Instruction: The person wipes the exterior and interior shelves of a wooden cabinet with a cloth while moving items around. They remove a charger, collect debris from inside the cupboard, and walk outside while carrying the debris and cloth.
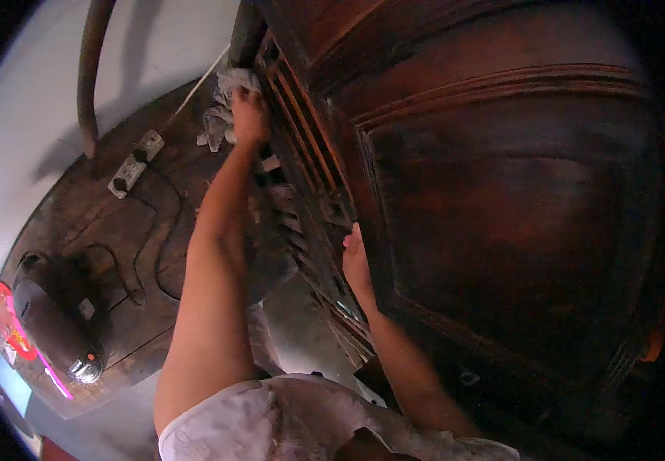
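Note:
My left hand [249, 119] is closed on a crumpled pale cloth [234, 79], pressed close to a dark wooden frame with slats [302, 115]. Part of the cloth hangs down beside the wrist. My right hand [355, 265] is at the near vertical edge of a large dark wooden door panel [502, 223], its fingers bent at that edge and partly hidden. The panel has carved mouldings and fills the right side of the view.
On the wooden tabletop [79, 211] at left lie a power strip [136, 164] with plugs and black cords, a dark rounded appliance [52, 323], and a clear plastic package [9, 338]. A curved wooden pole [89, 77] leans by the white wall [33, 100].

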### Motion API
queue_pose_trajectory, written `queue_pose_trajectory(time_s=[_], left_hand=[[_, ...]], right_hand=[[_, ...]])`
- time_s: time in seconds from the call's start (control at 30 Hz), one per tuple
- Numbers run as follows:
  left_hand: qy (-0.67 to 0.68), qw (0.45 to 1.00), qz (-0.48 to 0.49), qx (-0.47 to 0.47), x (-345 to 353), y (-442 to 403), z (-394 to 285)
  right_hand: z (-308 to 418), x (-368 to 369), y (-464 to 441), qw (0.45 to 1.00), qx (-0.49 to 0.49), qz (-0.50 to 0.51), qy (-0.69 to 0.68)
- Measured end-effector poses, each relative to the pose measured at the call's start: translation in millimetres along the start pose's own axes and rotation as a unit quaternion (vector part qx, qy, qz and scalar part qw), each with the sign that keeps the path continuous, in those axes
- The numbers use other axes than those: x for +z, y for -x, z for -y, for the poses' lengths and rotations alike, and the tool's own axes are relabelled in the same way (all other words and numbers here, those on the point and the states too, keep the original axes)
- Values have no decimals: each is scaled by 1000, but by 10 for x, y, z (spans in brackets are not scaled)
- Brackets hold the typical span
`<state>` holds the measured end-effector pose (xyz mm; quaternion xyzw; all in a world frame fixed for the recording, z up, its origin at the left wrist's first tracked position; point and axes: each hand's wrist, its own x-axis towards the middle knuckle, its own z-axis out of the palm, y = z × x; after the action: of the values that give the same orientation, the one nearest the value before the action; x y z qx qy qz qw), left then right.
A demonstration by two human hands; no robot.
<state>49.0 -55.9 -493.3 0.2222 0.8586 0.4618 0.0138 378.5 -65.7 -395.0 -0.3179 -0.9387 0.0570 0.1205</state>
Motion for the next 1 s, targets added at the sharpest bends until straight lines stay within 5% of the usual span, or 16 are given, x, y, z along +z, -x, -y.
queue_pose_trajectory(time_s=[0.03, 0.07, 0.13, 0.17, 0.23, 0.3, 0.33, 0.4, 0.43, 0.53, 0.6, 0.63, 0.7, 0.93, 0.97, 1.0], left_hand=[[-12, 1000, 10, 10, -63, 93, -72], [289, 943, 13, -168, -72, 265, -212], [554, 768, 15, -322, -80, 459, -272], [415, 873, 54, -251, 37, 611, -165], [265, 945, 87, -174, 77, 856, -131], [288, 926, 129, -206, 41, 1095, -194], [294, 920, 143, -216, -6, 1218, -238], [88, 981, 174, 24, -89, 1569, -336], [89, 981, 173, 25, 24, 1743, -318], [486, 833, 147, -220, 172, 2198, -355], [123, 975, 177, 45, -178, 2373, -602], [125, 975, 180, 45, -162, 2444, -645], [96, 984, 150, -5, -112, 2550, -699], [114, 985, 117, -54, -59, 2792, -791], [350, 891, 136, -256, -44, 2871, -824], [460, 806, 149, -341, 56, 3039, -784]], right_hand=[[91, 23, -48, 989, 83, -16, -119], [146, 26, -66, 957, 165, -30, -235], [-12, 129, -23, 971, 102, -54, -210], [-82, 174, 50, 976, 70, -61, -195], [-55, 152, 40, 987, 79, -39, -136], [-15, 144, 6, 988, 120, -11, -96], [-25, 129, -17, 990, 54, -58, -116], [5, 78, -44, 986, -11, -105, -132], [170, -78, -149, 985, 58, -58, -150], [-89, 202, -81, 975, 173, 51, -132], [-115, 241, -76, 964, 222, 112, -95], [-88, 224, -67, 981, 121, 1, -152], [-1, 172, -105, 973, 18, -108, -203], [-166, 390, -108, 988, 135, 13, -80], [-200, 411, -88, 988, 140, 22, -70], [-186, 390, -86, 987, 144, 31, -60]])
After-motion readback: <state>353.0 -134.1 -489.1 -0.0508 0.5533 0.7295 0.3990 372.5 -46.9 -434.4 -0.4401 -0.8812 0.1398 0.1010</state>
